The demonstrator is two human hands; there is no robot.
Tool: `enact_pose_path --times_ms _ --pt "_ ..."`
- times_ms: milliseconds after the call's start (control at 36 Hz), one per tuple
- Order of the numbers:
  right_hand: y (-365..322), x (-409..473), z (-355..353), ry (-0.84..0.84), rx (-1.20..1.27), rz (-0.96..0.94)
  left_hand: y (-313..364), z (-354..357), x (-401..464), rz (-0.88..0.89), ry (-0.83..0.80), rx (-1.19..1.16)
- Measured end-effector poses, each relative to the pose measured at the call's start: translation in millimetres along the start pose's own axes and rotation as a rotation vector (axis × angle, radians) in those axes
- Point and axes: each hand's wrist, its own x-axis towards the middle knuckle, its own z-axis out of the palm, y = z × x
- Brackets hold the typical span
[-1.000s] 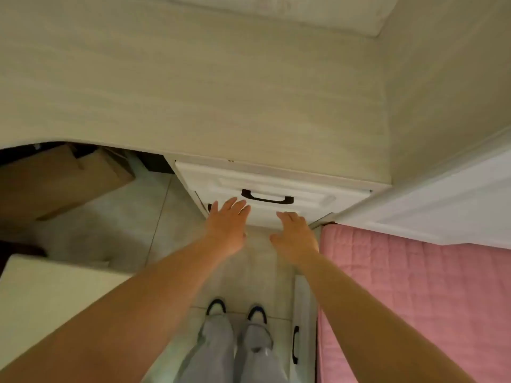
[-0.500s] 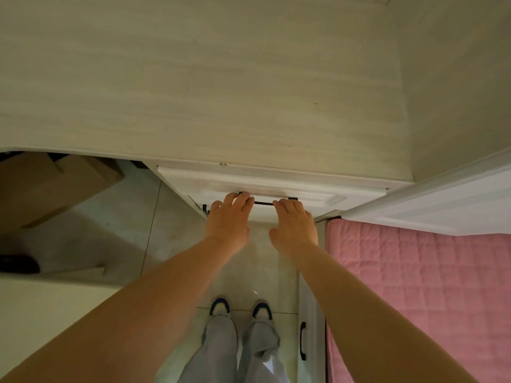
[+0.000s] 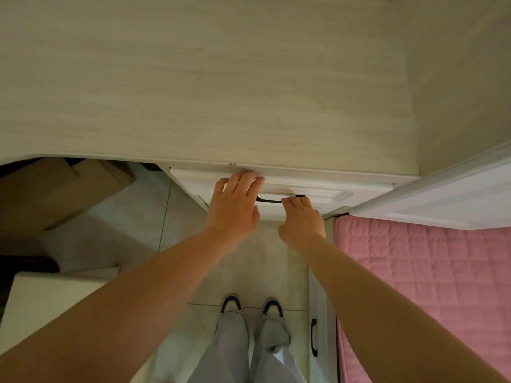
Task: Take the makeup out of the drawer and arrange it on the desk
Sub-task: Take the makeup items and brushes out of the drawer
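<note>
Both hands are on the shut drawer: right hand curled round its stiff black handle, left hand resting flat, fingers straight.

The desk filled the far half of the view, its near edge running from left to right. Under that edge, toward the right end, sat the drawer, its front closed. The left hand lay against the drawer front with its fingertips at the desk's near edge. The right hand was just to its right, fingers curled over the handle on the drawer front. Under the desk's left part stood cardboard boxes on the floor. A quilted mattress lay to the right, beside the desk's near right corner. The person's feet stood on the floor before the drawer.
</note>
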Motion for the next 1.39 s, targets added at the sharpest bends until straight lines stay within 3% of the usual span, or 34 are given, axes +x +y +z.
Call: enact_pose_path --times_ms 611,861,1028,1139,1278,1389 --pt "-5.5 -19.6 13.4 -0.005 -0.009 0.017 -12.6 -5.8 -13.9 -0.052 -0.197 0.059" --pt "-5.6 -53.5 41.1 -0.024 0.021 -0.012 -11.1 9.1 -41.9 -0.018 -0.09 0.02" --pt "-5.0 -61.0 44.6 -0.015 0.025 -0.031 -5.2 0.8 -45.3 -0.085 -0.129 -0.069" --pt "-4.3 -71.3 44.5 0.141 0.104 -0.073 3.8 -7.0 -46.1 -0.203 -0.18 -0.16" --pt "-7.4 -87.1 35.2 0.575 0.269 -0.186 10.8 -10.3 -49.4 -0.287 -0.249 -0.183" --pt "-4.3 -88.3 26.0 0.593 0.225 -0.116 13.6 -14.1 -57.3 -0.306 -0.308 -0.197"
